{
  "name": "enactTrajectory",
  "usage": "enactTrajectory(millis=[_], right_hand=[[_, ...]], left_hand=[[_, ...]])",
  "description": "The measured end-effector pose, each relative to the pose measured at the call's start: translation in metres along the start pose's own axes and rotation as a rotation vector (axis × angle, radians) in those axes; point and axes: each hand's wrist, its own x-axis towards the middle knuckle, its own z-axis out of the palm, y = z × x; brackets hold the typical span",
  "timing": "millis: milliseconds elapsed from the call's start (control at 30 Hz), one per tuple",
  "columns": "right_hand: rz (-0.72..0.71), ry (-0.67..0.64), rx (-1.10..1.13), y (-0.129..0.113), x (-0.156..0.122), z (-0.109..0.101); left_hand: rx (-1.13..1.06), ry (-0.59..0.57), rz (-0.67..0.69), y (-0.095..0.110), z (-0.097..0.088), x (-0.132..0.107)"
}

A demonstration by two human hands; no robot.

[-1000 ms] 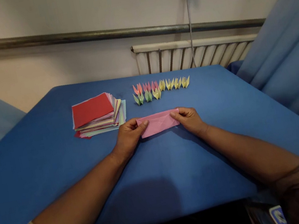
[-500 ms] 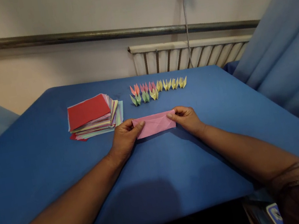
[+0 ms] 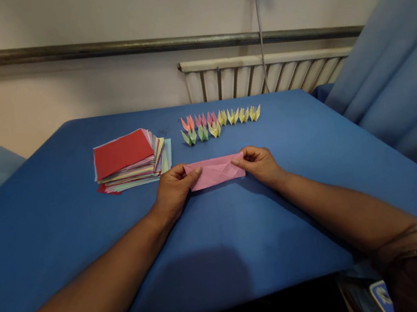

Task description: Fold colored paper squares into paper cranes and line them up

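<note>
I see the folded paper [image 3: 216, 171] lying on the table [image 3: 223, 239] near the middle, with the left hand [image 3: 172, 192] at its left end and the right hand [image 3: 260, 164] at its right end. Behind it to the left sits the stack of paper sheets [image 3: 128, 159], directly behind it two rows of small folded figures [image 3: 219, 123], and the radiator [image 3: 266, 73] stands behind the table

One long pink folded paper rectangle [image 3: 216, 171] is counted, held by two bare hands, the left hand [image 3: 172, 190] and the right hand [image 3: 260, 164]. One stack of coloured square paper sheets [image 3: 128, 159] is seen. About ten small folded paper figures [image 3: 215, 129] are made out: three pink figures [image 3: 199, 120], two green figures [image 3: 203, 134], five yellow figures [image 3: 242, 115].
</note>
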Motion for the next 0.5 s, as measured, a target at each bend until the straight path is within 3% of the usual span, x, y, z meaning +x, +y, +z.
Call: enactTrajectory(millis=[500], right_hand=[[0.006,0.01,-0.112,-0.0042,-0.0016,-0.0019]], left_hand=[[-0.041,-0.031,-0.006,-0.0009,-0.0008,-0.0002]])
